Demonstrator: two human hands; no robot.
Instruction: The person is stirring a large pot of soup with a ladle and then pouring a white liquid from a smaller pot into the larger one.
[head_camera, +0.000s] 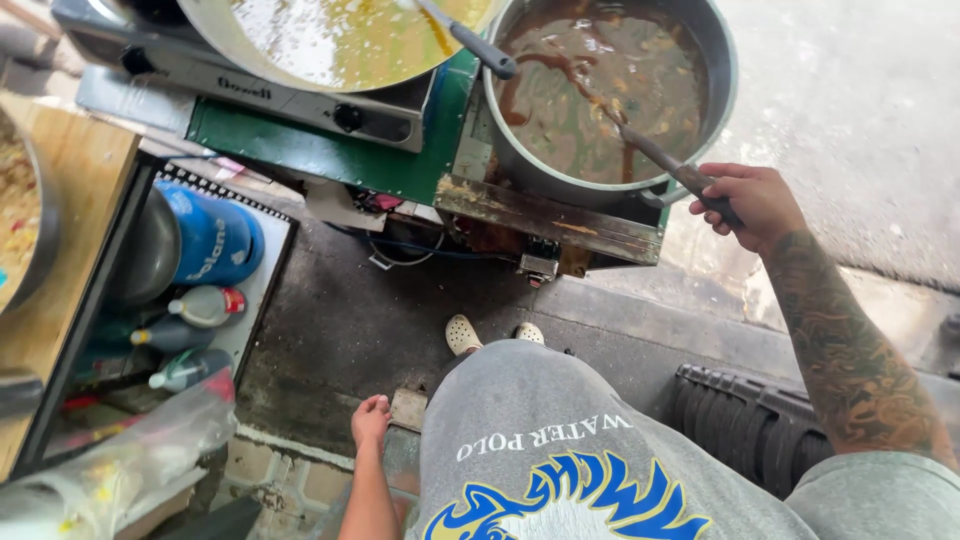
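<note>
While the left hand hangs loose and open with nothing in it, the right hand is wrapped tight around a long metal ladle handle that dips into the big round grey pot of brown soup.

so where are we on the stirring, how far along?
Done: the big pot is filled with brown liquid and solids, and sits on the green stand. In hand: the right hand grips the long ladle handle, whose far end is in the liquid. The left hand hangs free. What is left cannot be judged; doneness isn't visible.
</note>
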